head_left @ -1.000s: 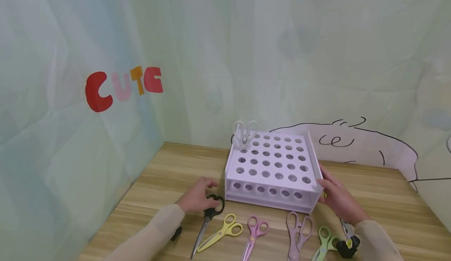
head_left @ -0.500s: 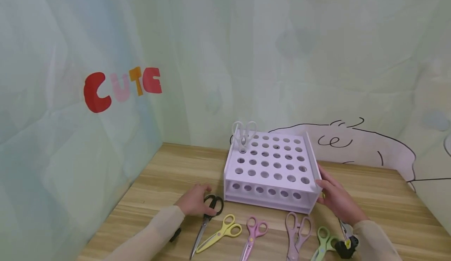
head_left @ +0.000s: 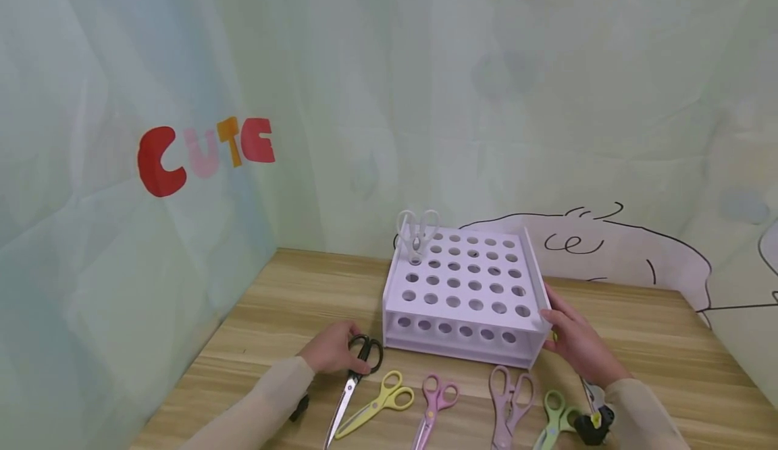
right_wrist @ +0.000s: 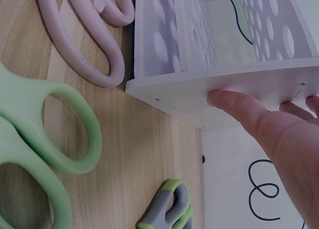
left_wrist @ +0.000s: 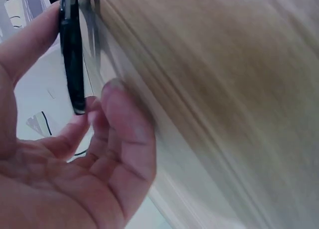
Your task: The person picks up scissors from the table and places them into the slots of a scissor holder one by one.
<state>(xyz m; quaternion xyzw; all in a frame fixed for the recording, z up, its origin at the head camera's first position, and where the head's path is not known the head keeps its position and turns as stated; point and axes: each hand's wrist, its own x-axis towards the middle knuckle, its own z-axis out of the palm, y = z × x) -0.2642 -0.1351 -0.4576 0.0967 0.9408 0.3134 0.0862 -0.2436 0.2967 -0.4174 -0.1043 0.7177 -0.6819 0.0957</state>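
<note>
My left hand [head_left: 331, 348] pinches the handle end of a pair of black scissors [head_left: 365, 352] left of the rack. In the left wrist view the black handle [left_wrist: 73, 59] stands edge-on between thumb and curled fingers, close over the wood. A white rack [head_left: 486, 316] with rows of round holes sits on the table; clear-handled scissors [head_left: 417, 242] stand upright in one hole at its left side. My right hand [head_left: 580, 345] rests against the rack's right side panel, fingers [right_wrist: 244, 107] extended flat along it.
In front of the rack lie yellow scissors [head_left: 378, 403], pink scissors [head_left: 430, 413], lilac scissors [head_left: 503, 409] and green scissors [head_left: 552, 426]. Grey-and-green handles [right_wrist: 167, 206] lie beside the rack. A black item [head_left: 594, 426] is by the right sleeve, another black piece [head_left: 300, 408] by the left.
My left hand has closed on the black scissors' handle, and their blades now catch more light. The right hand stays against the rack. The whole view has shifted slightly.
</note>
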